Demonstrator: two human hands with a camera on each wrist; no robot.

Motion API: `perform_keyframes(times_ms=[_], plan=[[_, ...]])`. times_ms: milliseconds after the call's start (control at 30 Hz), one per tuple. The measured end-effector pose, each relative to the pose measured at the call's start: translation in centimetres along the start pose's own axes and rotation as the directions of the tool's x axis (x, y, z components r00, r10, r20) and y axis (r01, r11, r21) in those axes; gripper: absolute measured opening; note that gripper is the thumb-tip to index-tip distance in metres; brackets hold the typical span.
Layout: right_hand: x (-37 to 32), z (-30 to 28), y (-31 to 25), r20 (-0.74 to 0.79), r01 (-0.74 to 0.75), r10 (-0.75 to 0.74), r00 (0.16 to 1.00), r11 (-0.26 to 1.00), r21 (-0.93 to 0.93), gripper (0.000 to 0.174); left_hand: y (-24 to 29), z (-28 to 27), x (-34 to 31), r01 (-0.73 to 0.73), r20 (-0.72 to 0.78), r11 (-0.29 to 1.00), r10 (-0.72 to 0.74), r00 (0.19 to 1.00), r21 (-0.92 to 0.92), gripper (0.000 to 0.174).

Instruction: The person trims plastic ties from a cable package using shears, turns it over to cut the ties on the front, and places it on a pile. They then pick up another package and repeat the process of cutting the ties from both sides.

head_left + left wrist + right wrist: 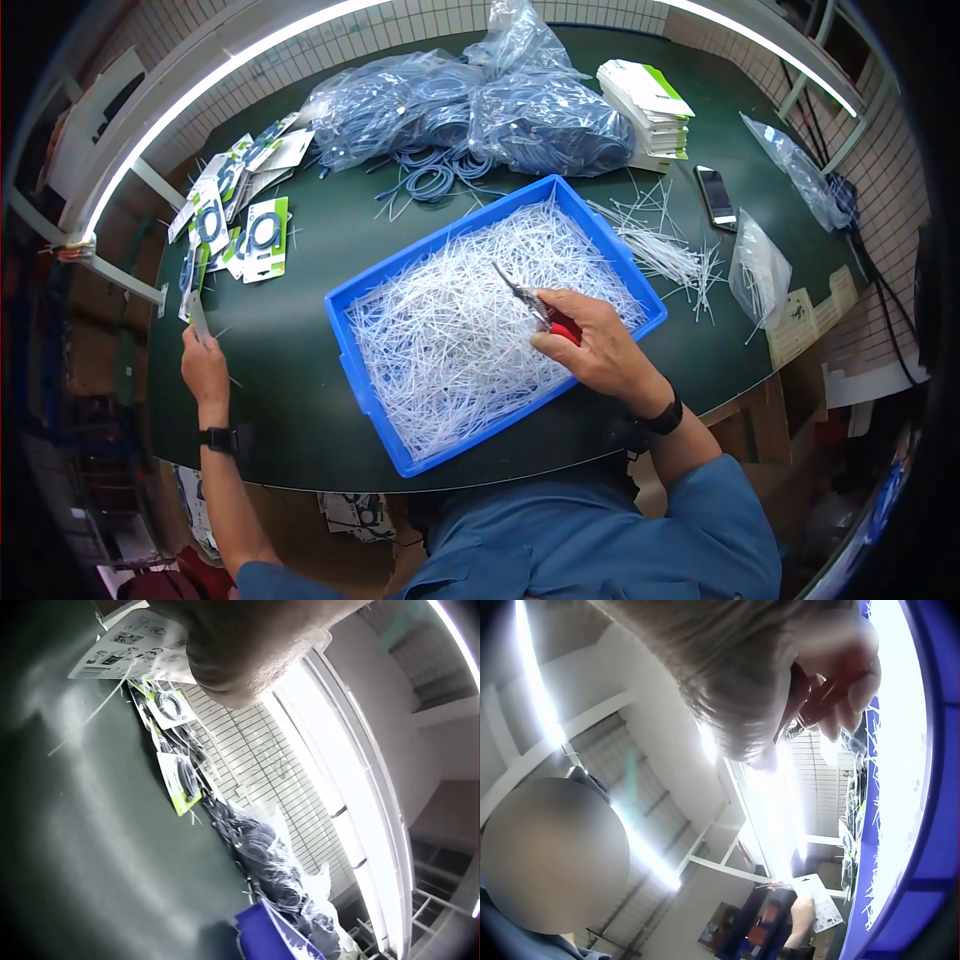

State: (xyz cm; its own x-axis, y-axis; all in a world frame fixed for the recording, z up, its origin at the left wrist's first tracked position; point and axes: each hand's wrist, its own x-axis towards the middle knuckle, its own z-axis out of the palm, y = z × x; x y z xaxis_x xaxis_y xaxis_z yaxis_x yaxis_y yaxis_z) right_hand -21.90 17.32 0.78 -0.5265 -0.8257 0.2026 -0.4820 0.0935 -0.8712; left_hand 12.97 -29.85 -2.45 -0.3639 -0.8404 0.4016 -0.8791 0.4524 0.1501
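In the head view, a printed card (197,315) is held upright by the left hand (205,370) at the table's left side, just beside a heap of carded cables (265,238). Red-handled cutters (564,328) are gripped in the right hand (600,345) above a blue tray (404,467), their tip pointed toward the tray's far side. The tray is filled with white strips (440,360), partly covered by the right hand and cutters. The space behind the tray is taken up by clear bags of blue cable (400,110), with a stack of cards (645,105) just right of them. On the tray's right, loose white strips (660,250) are scattered, followed by a phone (715,197) and a small clear bag (758,265).

In the left wrist view, the printed side of the card is shown, its one end hidden by the left hand; a thin white strip (97,712) is seen projecting past its edge. The carded cables, the bags and a corner of the tray are seen beyond.

In the right wrist view, the red handles are seen wrapped by the right hand; the cutting tip cannot be made out. Far off, the card is again seen held in the left hand.
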Motion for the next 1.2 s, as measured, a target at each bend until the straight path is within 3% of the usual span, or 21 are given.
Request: perform_keyframes(times_ms=[33,67,133,167,200,267,333,467,567,667,733,833,867,933,967,1000,1067,1200], plan=[[0.1,0.0,-0.1,0.039,-0.008,0.007,0.999,1.0,0.009,0.059,1.1,-0.7,-0.5,-0.002,0.003,1.0,0.002,1.0,-0.003,0.037],[0.2,0.0,-0.1,0.044,-0.01,0.01,0.999,1.0,0.01,0.059,1.8,-1.2,-1.0,0.006,-0.018,0.947,-0.012,1.0,-0.322,0.038],[0.3,0.7,0.0,0.032,0.056,-0.058,0.998,0.997,0.05,0.063,2.9,-3.1,-2.9,0.011,-0.04,0.578,-0.076,0.996,-0.816,0.041],[0.3,1.5,0.0,0.035,0.087,-0.091,0.995,0.993,0.083,0.065,5.2,-4.9,-4.5,0.123,0.084,0.339,-0.127,0.988,-0.933,0.042],[0.2,2.1,-0.1,0.067,0.075,-0.084,0.994,0.99,0.119,0.065,8.2,-6.6,-6.2,0.23,0.216,0.081,-0.154,0.964,-0.97,0.042],[-0.1,2.3,-0.8,0.096,0.108,-0.113,0.989,0.992,0.06,0.07,13.3,-9.0,-8.9,0.347,0.371,-0.169,-0.139,0.918,-0.923,0.044],[-0.6,2.6,-1.9,0.129,0.104,-0.113,0.985,0.992,0.072,0.072,15.6,-8.9,-10.9,0.472,0.506,-0.307,-0.037,0.862,-0.826,0.045],[-1.7,2.5,-3.2,0.258,-0.043,0.026,0.966,0.997,0.063,0.076,20.5,-9.2,-14.4,0.54,0.554,-0.304,0.049,0.831,-0.784,0.045],[-2.6,2.5,-3.1,0.225,-0.005,-0.007,0.974,0.999,0.05,0.076,22.6,-9.5,-15.4,0.6,0.578,-0.314,0.169,0.798,-0.736,0.044],[-3.3,3.2,-1.8,0.155,-0.003,-0.023,0.988,0.986,0.17,0.075,22.5,-8.3,-15.9,0.603,0.569,-0.088,0.249,0.784,-0.793,0.044],[-3.3,3.7,-1.1,0.112,0.002,-0.027,0.993,0.976,0.218,0.074,23.6,-8.1,-16.2,0.614,0.569,-0.137,0.262,0.78,-0.778,0.046],[-2.8,4.5,-0.8,0.104,-0.193,0.163,0.981,0.814,0.547,0.071,25.4,-7.9,-17.1,0.624,0.565,-0.225,0.278,0.777,-0.748,0.049],[-3.0,4.3,-1.1,0.097,-0.191,0.164,0.982,0.819,0.541,0.071,25.8,-7.9,-17.7,0.663,0.586,-0.237,0.323,0.743,-0.71,0.051],[-2.9,3.8,-2.2,0.24,-0.356,0.268,0.933,0.781,0.513,0.068,26.8,-7.8,-18.0,0.708,0.584,-0.261,0.419,0.695,-0.656,0.057],[-2.3,3.4,-2.8,0.298,-0.416,0.301,0.906,0.766,0.49,0.067,27.2,-7.6,-18.2,0.679,0.543,-0.275,0.433,0.719,-0.681,0.057],[-2.2,3.9,-2.4,0.276,-0.373,0.266,0.924,0.789,0.488,0.067,27.3,-7.3,-18.8,0.699,0.535,-0.311,0.47,0.702,-0.644,0.057],[-2.4,5.4,-0.7,0.197,-0.26,0.17,0.966,0.639,0.724,0.06,27.7,-7.3,-19.0,0.698,0.501,-0.35,0.506,0.702,-0.625,0.058],[-1.8,3.2,-1.6,0.178,-0.253,0.18,0.968,0.68,0.688,0.062,27.9,-7.9,-18.4,0.553,0.31,-0.302,0.58,0.753,-0.777,0.059]])
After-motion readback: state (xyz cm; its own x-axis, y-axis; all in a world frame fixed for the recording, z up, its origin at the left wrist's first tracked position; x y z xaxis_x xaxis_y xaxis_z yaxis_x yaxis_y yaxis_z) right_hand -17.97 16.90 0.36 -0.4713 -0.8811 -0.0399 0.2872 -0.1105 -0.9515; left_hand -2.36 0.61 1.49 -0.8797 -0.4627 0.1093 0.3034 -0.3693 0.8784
